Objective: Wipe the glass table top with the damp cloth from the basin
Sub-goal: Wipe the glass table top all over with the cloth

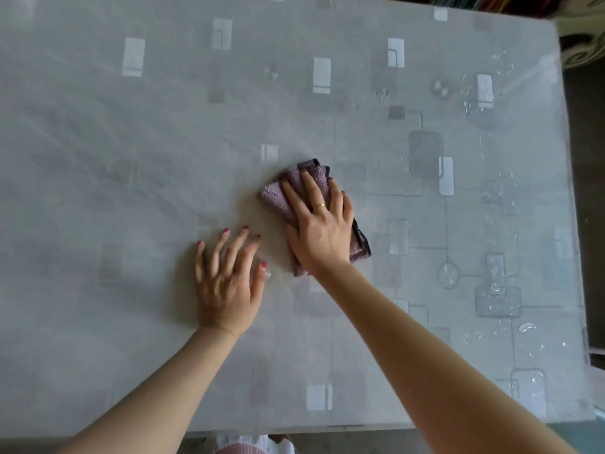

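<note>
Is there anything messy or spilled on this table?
Yes. Water drops lie scattered along the right side of the glass table top, not yet wiped. The right hand presses the purple cloth mid-table.

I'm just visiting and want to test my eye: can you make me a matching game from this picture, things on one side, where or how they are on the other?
Things:
1. cloth
2. left hand
3. ring
4. water drops

States:
A. flat on the bare table, holding nothing
B. on a finger of the right hand
C. purple, pressed under a palm
D. scattered along the table's right side

Pairs: 1-C, 2-A, 3-B, 4-D
</note>
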